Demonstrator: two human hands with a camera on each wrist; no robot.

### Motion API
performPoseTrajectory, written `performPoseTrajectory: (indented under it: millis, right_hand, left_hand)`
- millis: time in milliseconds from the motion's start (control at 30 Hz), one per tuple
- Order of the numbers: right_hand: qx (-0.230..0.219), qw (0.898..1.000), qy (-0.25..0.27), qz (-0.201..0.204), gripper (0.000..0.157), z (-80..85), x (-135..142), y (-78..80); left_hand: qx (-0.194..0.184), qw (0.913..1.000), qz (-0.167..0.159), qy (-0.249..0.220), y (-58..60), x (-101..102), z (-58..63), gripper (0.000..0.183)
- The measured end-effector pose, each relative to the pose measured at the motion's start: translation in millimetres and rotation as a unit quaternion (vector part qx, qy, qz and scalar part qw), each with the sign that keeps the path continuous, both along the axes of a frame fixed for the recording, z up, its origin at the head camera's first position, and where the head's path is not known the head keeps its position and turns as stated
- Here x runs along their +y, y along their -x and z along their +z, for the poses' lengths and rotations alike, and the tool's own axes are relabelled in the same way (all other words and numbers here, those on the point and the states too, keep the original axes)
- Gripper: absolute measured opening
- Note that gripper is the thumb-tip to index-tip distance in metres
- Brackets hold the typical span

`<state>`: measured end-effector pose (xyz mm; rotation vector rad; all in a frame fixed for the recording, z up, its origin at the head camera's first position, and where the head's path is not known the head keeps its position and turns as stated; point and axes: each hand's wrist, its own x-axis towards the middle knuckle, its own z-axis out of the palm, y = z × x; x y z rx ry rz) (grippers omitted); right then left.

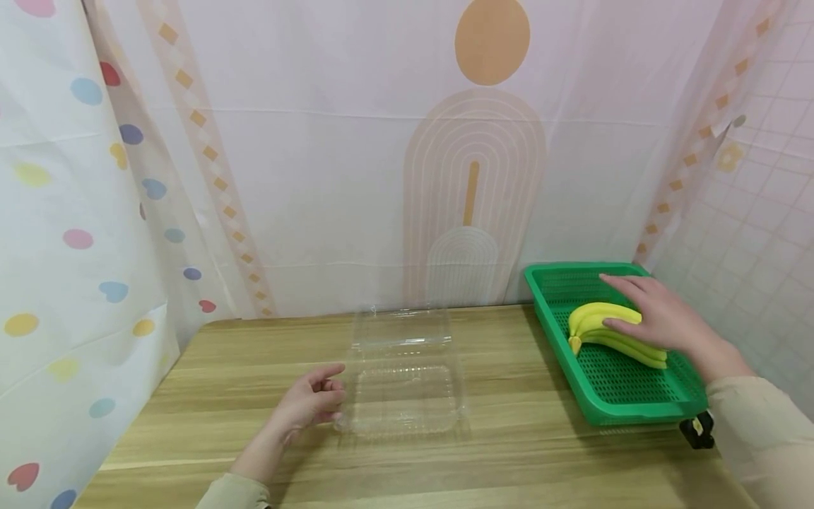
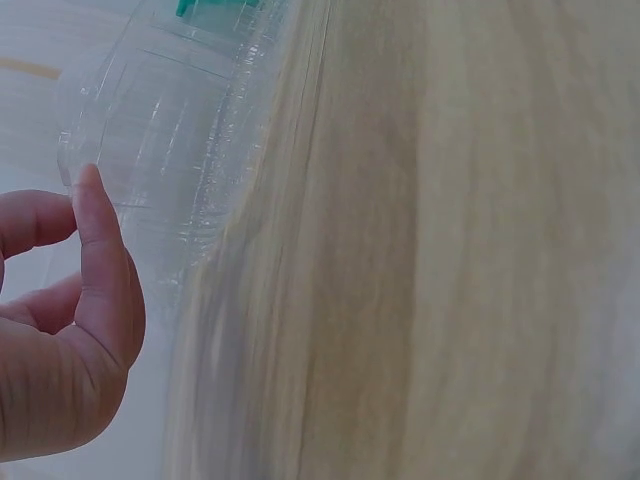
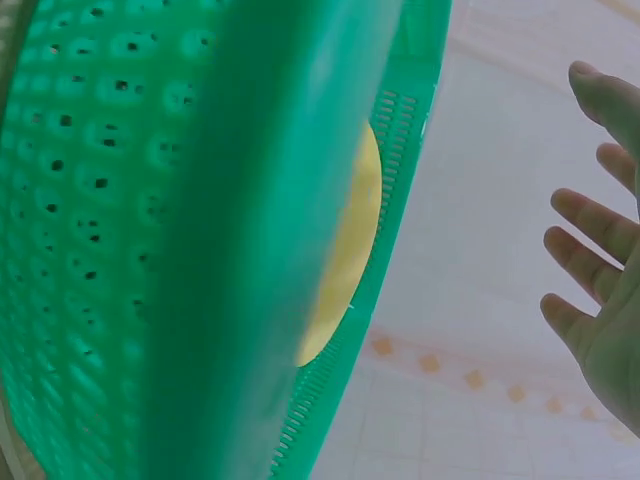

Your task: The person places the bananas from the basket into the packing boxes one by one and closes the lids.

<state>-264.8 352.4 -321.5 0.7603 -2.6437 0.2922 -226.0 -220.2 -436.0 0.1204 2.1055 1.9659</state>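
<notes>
A clear plastic clamshell box [image 1: 407, 396] stands on the table with its lid [image 1: 402, 329] raised at the back. At its left side is my left hand [image 1: 309, 400], fingers loosely bent; in the left wrist view the fingertips [image 2: 92, 185] come up against the box's edge, though contact is hard to tell. On the right, a bunch of yellow bananas [image 1: 598, 322] lies in a green basket [image 1: 613, 410]. Over the bananas hovers my right hand [image 1: 664, 314], fingers spread and holding nothing. The right wrist view shows that hand [image 3: 610, 270] apart from the basket's rim.
A black clip-like object [image 1: 697, 430] is below the basket's near right corner. The wooden table [image 1: 509, 452] ends at a patterned curtain [image 1: 318, 177] behind; a dotted curtain [image 1: 76, 283] hangs on the left and a checked one [image 1: 763, 247] on the right.
</notes>
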Motion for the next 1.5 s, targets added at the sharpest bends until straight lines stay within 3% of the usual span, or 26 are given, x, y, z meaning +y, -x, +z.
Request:
performPoseTrajectory:
  millis: [200, 367, 767, 1267, 1500]
  right_hand:
    - [-0.016, 1.000, -0.014, -0.002, 0.070, 5.6, -2, 13.6]
    - [-0.060, 0.998, -0.009, -0.019, 0.072, 10.7, -3, 23.0]
    - [-0.129, 0.990, 0.045, -0.035, 0.077, 14.8, 2, 38.4]
    - [-0.200, 0.970, 0.118, -0.076, 0.084, -9.4, 10, 51.6]
    - [-0.194, 0.970, 0.110, -0.091, 0.085, -18.3, 10, 54.8]
  left_hand:
    - [-0.003, 1.0000, 0.006, -0.001, -1.6, -2, 0.4, 0.064]
    - [-0.003, 1.0000, 0.005, 0.002, -3.2, -4, 0.0, 0.065]
    - [-0.003, 1.0000, 0.007, 0.005, -3.8, -6, 0.9, 0.065]
    - [-0.009, 0.9999, 0.003, -0.007, -6.1, -7, 0.3, 0.065]
    - [-0.008, 0.9999, 0.007, -0.005, -6.5, -6, -0.3, 0.064]
